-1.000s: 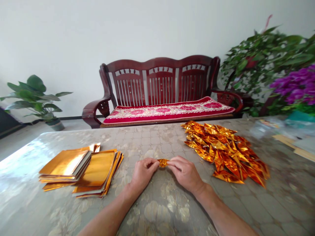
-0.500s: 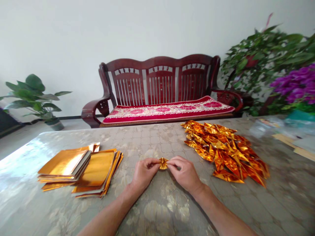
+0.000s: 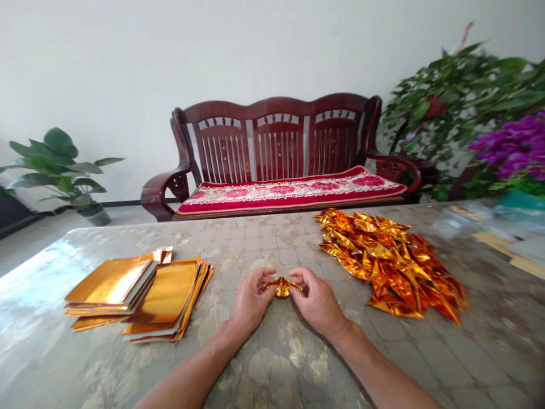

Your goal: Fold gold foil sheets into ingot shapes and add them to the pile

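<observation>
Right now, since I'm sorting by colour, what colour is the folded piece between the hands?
The folded piece is shiny gold, best seen in the head view.

Shiny, creased foil piece (image 3: 283, 289); glossy wooden bench (image 3: 279, 109)

White wall (image 3: 272, 45), dark skirting (image 3: 123, 203), grey floor (image 3: 128, 216) showing at left. Dark red-brown slatted wooden settee (image 3: 279, 150) along the wall, red floral runner (image 3: 281, 192) on its seat, potted plant (image 3: 59, 143) left, denser greenery (image 3: 451, 85) right. Bright glare on worktop (image 3: 238, 241), left end.
</observation>
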`<state>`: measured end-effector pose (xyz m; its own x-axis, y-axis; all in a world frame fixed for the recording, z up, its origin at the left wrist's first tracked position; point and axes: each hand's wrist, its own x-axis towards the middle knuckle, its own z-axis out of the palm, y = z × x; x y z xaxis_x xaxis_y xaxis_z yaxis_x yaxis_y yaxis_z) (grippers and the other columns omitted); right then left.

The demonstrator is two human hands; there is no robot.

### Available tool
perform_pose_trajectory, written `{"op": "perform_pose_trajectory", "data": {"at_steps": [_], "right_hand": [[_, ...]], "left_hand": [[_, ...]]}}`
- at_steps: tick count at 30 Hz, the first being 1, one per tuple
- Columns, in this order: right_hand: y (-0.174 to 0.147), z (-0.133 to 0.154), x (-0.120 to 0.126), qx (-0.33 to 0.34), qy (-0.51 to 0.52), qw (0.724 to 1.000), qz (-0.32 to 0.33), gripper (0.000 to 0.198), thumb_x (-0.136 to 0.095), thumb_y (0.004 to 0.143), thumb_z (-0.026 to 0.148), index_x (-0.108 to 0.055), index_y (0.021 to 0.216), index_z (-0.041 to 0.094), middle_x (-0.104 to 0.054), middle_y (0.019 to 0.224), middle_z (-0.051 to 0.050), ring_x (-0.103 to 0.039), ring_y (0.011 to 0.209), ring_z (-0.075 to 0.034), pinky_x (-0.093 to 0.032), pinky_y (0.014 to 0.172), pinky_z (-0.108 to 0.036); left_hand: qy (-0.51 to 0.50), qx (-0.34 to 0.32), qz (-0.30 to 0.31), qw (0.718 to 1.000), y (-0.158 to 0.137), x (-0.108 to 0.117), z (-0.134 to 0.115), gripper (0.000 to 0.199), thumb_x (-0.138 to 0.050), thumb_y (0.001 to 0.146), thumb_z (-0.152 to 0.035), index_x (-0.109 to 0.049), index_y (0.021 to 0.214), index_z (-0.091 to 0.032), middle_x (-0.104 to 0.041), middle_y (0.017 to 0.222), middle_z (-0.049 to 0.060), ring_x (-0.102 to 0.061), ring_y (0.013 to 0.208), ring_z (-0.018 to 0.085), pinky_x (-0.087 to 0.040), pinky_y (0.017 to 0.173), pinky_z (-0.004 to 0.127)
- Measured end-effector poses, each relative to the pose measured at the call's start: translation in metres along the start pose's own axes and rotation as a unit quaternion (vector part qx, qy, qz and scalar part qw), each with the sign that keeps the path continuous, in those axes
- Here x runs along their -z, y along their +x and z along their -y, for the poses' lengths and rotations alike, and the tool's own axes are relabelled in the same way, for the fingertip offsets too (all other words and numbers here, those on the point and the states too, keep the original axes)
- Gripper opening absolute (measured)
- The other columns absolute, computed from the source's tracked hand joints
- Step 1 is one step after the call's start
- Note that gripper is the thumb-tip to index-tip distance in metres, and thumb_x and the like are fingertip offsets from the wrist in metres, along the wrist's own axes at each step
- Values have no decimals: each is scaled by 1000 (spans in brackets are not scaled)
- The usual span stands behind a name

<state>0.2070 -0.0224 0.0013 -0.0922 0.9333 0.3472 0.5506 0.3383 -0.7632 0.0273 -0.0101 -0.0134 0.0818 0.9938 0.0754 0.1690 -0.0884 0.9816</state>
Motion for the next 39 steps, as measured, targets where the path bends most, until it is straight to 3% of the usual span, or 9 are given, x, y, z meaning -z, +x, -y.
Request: {"op": "perform_pose_trajectory", "data": {"at_steps": [5, 12, 20, 29, 34, 36, 39], "right_hand": [[1, 1, -5, 4, 31, 999, 9, 21, -57, 82, 17, -69, 98, 23, -74, 91, -3, -68, 82, -17, -51, 74, -27], [4, 4, -8, -62, 97, 993, 5, 15, -59, 82, 29, -69, 76, 19, -70, 74, -3, -64, 70, -18, -49, 66, -26], [6, 10, -6, -91, 109, 990, 16, 18, -58, 79, 30, -67, 69, 19, -66, 65, -3, -62, 66, -18, -47, 61, -25], [6, 13, -6, -60, 95, 994, 2, 19, -57, 78, 27, -64, 63, 19, -64, 65, -3, -62, 65, -17, -46, 61, -25], [8, 7, -7, -99, 151, 983, 23, 19, -55, 84, 32, -66, 76, 19, -66, 65, -1, -63, 61, -17, -50, 59, -25], [7, 5, -4, -89, 183, 979, 31, 24, -48, 91, 35, -66, 96, 20, -71, 80, -3, -68, 70, -17, -54, 65, -27], [4, 5, 5, -18, 154, 987, 50, 28, -41, 93, 24, -62, 113, 22, -71, 104, -4, -69, 89, -17, -55, 81, -29]], "left_hand": [[6, 32, -12, 999, 1, 0, -6, 24, -66, 76, -34, -74, 89, -16, -75, 80, 4, -67, 67, 17, -53, 64, 27], [-16, 43, -42, 998, 1, 0, -13, 25, -67, 73, -40, -71, 74, -15, -68, 64, 1, -60, 59, 14, -48, 57, 23], [44, 33, -49, 997, -1, 1, -19, 23, -66, 73, -37, -66, 65, -15, -63, 59, -1, -56, 56, 12, -41, 55, 21], [62, 29, -46, 997, -1, 2, -20, 24, -67, 71, -38, -68, 65, -15, -65, 61, 2, -58, 57, 14, -42, 56, 22], [-10, 50, -50, 997, 3, 2, -17, 30, -69, 71, -45, -66, 68, -15, -66, 61, 1, -60, 56, 14, -46, 55, 22], [-46, 61, -46, 996, 6, 3, -14, 31, -69, 71, -47, -67, 73, -16, -68, 64, 1, -62, 58, 14, -50, 58, 23], [-78, 73, -43, 993, 8, 3, -9, 34, -68, 73, -46, -68, 88, -16, -72, 75, 2, -66, 63, 15, -54, 61, 25]]}}
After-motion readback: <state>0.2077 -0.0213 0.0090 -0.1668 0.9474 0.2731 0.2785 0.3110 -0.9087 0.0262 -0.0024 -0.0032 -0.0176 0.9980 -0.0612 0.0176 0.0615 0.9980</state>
